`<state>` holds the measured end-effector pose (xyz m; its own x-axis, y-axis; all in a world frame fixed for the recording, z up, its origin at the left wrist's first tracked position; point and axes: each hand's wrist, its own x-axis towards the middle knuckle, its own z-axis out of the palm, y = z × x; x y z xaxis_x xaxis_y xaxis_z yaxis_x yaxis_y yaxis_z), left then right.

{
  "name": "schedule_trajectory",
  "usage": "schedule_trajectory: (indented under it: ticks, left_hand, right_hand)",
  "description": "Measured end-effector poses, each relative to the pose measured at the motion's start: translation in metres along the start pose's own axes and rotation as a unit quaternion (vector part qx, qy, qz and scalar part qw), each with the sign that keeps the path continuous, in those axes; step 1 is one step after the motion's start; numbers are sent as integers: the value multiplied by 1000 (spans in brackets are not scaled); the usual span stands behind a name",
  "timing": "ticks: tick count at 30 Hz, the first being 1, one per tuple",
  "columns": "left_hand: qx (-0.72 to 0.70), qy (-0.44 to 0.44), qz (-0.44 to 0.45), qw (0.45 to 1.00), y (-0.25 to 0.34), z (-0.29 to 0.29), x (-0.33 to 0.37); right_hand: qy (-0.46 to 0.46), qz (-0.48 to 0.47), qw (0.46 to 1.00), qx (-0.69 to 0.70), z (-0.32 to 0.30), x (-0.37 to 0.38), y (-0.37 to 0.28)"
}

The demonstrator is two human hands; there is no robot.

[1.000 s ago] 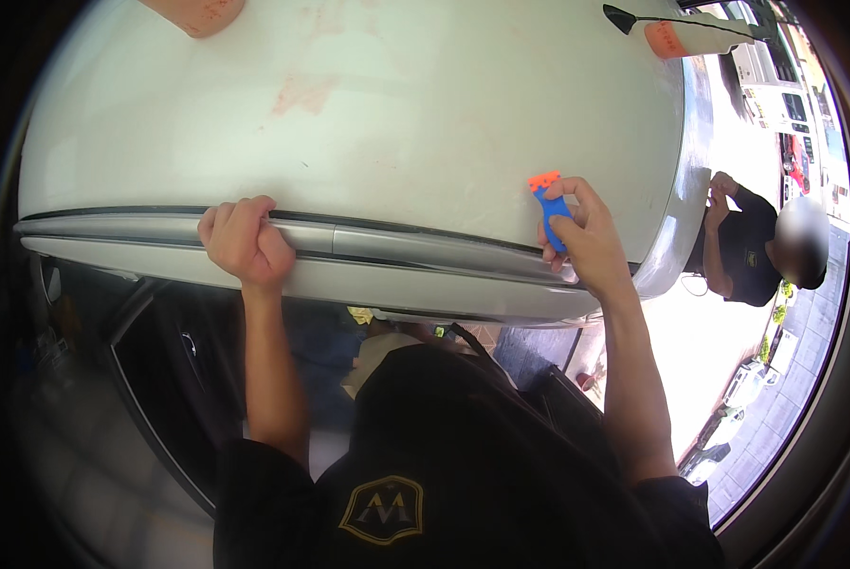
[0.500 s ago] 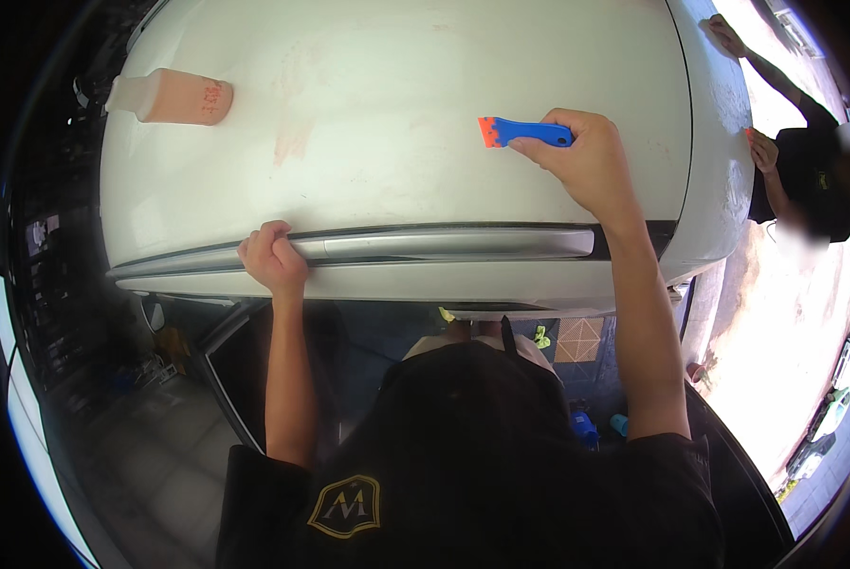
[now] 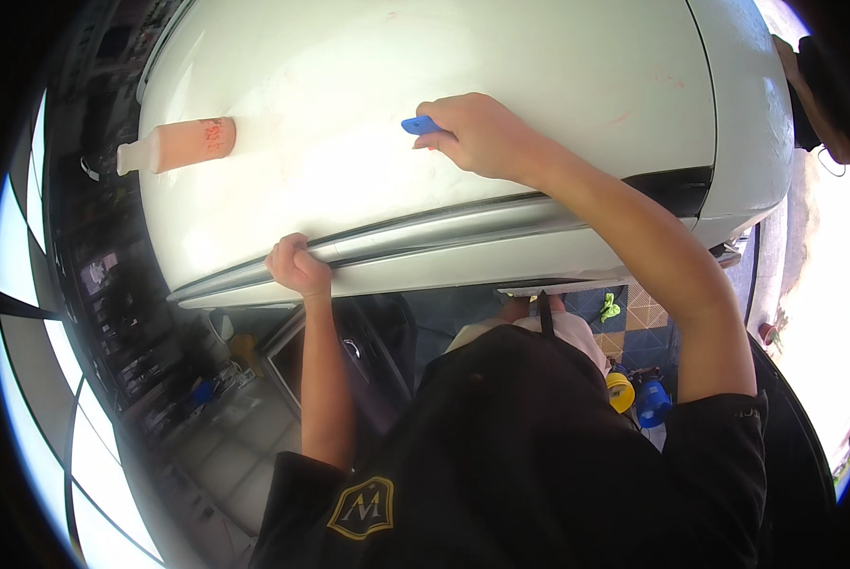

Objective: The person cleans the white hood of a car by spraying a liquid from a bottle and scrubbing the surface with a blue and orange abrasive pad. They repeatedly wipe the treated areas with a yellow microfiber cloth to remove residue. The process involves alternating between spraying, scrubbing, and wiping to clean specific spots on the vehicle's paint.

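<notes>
My right hand [image 3: 486,137] is above or on the white car roof [image 3: 349,57], its fingers closed around a small scraper [image 3: 419,125]. Only a blue end of the scraper's handle sticks out; its orange blade is hidden from view. My left hand [image 3: 299,266] grips the silver roof rail [image 3: 463,223] along the near edge of the roof. On the far left of the roof lies a translucent bottle [image 3: 183,145] with pinkish-orange liquid, its neck pointing left. Faint reddish smears mark the paint toward the right.
At the right edge, a co-worker's arm [image 3: 809,95] reaches toward the car's end. Below the roof edge are a yellow container [image 3: 620,391], a blue one [image 3: 652,403] and a yellow-green cloth [image 3: 610,306]. A dark car door [image 3: 377,351] stands ajar at lower left.
My right hand has moved left with the scraper, turning it so the orange blade no longer shows. My left hand stays on the rail. The whole view has shifted and tilted.
</notes>
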<state>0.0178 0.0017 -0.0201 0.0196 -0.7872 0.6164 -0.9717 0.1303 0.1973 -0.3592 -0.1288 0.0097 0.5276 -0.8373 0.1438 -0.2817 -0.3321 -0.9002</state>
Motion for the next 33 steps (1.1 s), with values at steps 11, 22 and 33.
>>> schedule_trajectory:
  ticks: [11,22,33]
  left_hand:
    - [-12,6,-26,1000,1,2,1]
    - [7,-18,-39,999,1,1,1]
    - [-3,-1,-46,999,4,2,-4]
  right_hand:
    - [113,-97,982,-117,17,-13,9]
    - [82,-143,984,-71,21,-11,13]
    - [60,-108,988,-95,17,-14,13]
